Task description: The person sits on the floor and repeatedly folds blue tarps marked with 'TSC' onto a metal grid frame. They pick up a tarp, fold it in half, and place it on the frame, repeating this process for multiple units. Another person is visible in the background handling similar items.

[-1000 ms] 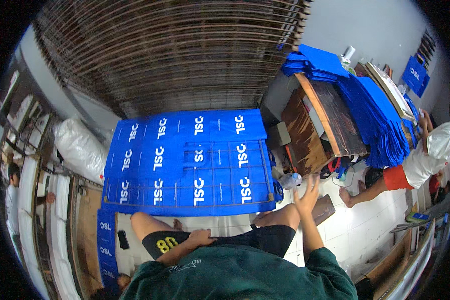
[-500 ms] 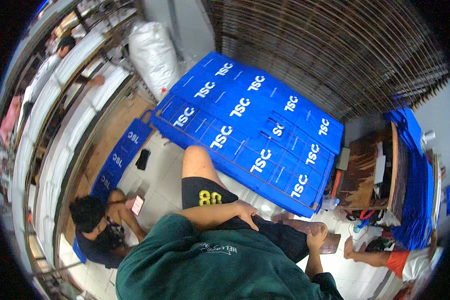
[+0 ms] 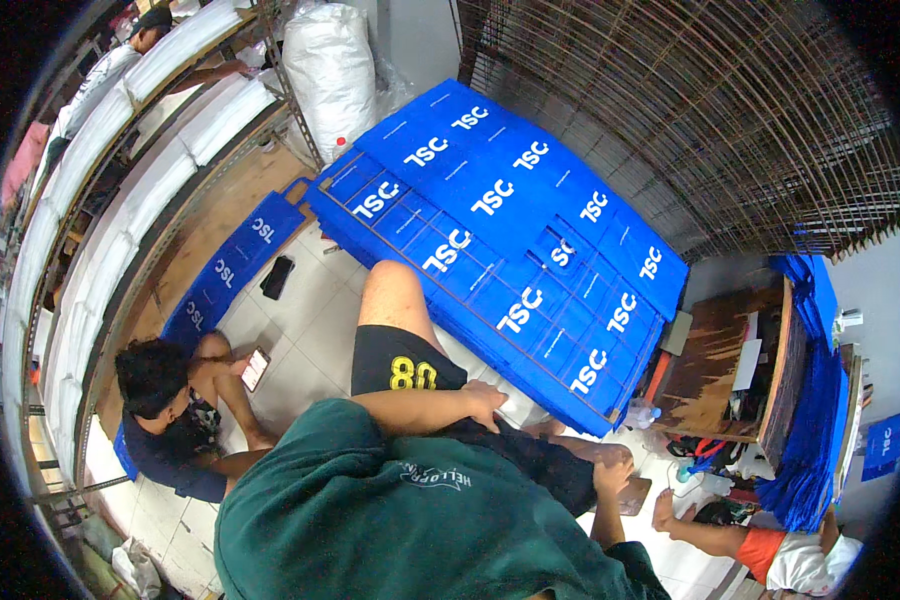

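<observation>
My left hand (image 3: 485,403) rests on the black shorts (image 3: 410,358) at my lap, its fingers laid over the cloth and partly apart. My right hand (image 3: 611,468) sits cupped over my bent right knee, fingers loosely curved, and no object shows in it. Ahead of my legs, a rack (image 3: 425,283) is covered with blue printed fabric panels (image 3: 510,200) in overlapping rows, under a thin brown wire grid. Neither hand touches the panels; the left is nearer to the rack's front edge.
At left a seated person (image 3: 155,380) holds a lit phone (image 3: 257,369). A black phone (image 3: 278,277) lies on the tiled floor near a blue strip (image 3: 232,265). White stacks fill the left shelves (image 3: 160,165). A wooden cabinet (image 3: 720,350) and another person's leg (image 3: 705,535) are at right.
The view has shifted slightly, so the rack and shelves sit a little differently in the picture. Both my hands stay in place on my lap and knee.
</observation>
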Demonstrator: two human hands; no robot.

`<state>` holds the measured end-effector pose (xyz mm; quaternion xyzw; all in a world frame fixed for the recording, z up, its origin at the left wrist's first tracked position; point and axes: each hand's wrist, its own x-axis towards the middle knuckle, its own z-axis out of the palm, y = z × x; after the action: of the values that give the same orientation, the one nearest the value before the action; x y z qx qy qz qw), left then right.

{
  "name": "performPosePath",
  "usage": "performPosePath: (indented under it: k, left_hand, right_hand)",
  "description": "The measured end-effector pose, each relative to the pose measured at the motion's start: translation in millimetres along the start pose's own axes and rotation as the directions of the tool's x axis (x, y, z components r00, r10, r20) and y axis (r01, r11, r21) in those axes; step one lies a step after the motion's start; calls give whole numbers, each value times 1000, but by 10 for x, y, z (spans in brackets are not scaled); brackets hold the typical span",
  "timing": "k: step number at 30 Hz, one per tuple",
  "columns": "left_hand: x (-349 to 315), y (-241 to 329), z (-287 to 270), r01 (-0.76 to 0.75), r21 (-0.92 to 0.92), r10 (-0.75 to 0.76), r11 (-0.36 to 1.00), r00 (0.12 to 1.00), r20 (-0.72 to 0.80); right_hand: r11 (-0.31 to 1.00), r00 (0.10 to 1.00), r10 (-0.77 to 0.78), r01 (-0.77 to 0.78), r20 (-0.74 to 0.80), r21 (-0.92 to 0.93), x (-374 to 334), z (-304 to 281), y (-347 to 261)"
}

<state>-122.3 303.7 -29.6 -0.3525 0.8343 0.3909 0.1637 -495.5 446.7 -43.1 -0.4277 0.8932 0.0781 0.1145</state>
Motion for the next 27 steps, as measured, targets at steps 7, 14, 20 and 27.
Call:
performPosePath:
  k: [7, 14, 20, 27]
  left_hand:
    - [172, -108, 198, -65, -220, 66, 973, 998, -4]
    - [150, -80, 253, -86, -84, 87, 993, 996, -1]
    - [155, -24, -67, -45, -69, 39, 997, 997, -73]
    - [307, -158, 78, 26, 35, -26, 999, 1000, -14]
  right_hand:
    - [997, 999, 21, -17, -43, 80, -129, -96, -123]
    - [990, 989, -12, 33, -149, 137, -169, 74, 91]
    - [903, 945, -300, 325, -130, 280, -209, 11, 381]
    - [434, 458, -864, 888, -209, 154, -558, -204, 427]
